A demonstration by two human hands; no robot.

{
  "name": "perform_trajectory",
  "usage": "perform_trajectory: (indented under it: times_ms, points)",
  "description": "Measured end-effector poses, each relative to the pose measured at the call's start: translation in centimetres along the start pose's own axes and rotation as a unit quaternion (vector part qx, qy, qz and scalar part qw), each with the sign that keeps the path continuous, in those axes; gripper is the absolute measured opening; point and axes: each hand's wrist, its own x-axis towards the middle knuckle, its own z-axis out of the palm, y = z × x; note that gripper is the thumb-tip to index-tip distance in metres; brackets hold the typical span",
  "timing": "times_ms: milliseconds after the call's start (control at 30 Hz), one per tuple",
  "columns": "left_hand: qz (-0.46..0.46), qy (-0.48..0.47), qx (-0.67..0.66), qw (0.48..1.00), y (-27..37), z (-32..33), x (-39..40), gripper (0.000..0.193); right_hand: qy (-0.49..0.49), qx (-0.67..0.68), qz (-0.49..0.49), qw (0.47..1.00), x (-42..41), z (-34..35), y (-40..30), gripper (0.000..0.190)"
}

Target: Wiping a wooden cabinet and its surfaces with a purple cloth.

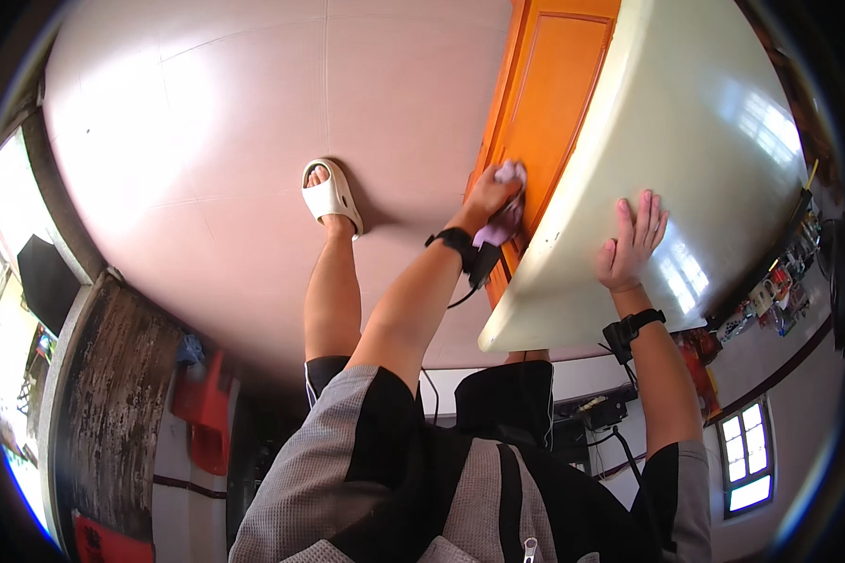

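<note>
My left hand [493, 191] grips a crumpled pinkish-purple cloth [501, 224] against the orange wooden panelled front [560, 77] of a cabinet, below its pale top. My right hand [635, 239] lies palm down on the glossy cream tabletop [704, 141], fingers fairly close together, with nothing seen in it. A black strap with a small device and a cable is on each wrist. Part of the cloth is hidden behind my left hand and the wrist device.
Pinkish floor tiles [254, 105] spread at the left, where my foot stands in a white slide sandal [331, 193]. A red plastic chair [208, 415] and a dark weathered wooden door [113, 394] are at lower left. Various small items [774, 295] stand beyond the tabletop's right edge.
</note>
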Motion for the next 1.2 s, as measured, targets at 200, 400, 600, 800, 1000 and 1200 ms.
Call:
perform_trajectory:
  times_ms: [200, 400, 600, 800, 1000, 1200]
  points:
    - [0.028, 0.003, 0.049, 0.998, 3.3, 0.7, 1.2, 0.056, 0.001, -0.015, -0.006, 1.0, 0.8, -0.8, 0.4, 0.057]
    - [-0.012, -0.069, 0.023, 0.997, -2.0, 1.1, -6.1, 0.06, -0.018, -0.024, -0.014, 0.999, 1.0, -0.1, -0.1, 0.059]
    - [-0.008, -0.107, -0.021, 0.994, -1.2, 2.0, -7.9, 0.056, -0.017, -0.026, 0.0, 1.0, -0.6, -1.2, 0.9, 0.058]
    - [-0.049, 0.074, 0.119, 0.989, -4.8, -0.3, 0.2, 0.048, -0.031, -0.019, -0.02, 0.999, 0.2, -1.1, 0.6, 0.055]
    - [-0.013, 0.171, 0.203, 0.964, -3.6, -0.9, 7.2, 0.045, -0.021, -0.012, -0.035, 0.999, 0.1, -1.3, 0.5, 0.053]
    - [0.174, 0.145, 0.161, 0.96, 9.6, 1.8, 11.1, 0.052, -0.037, -0.014, -0.03, 0.999, -0.8, -1.3, 0.9, 0.052]
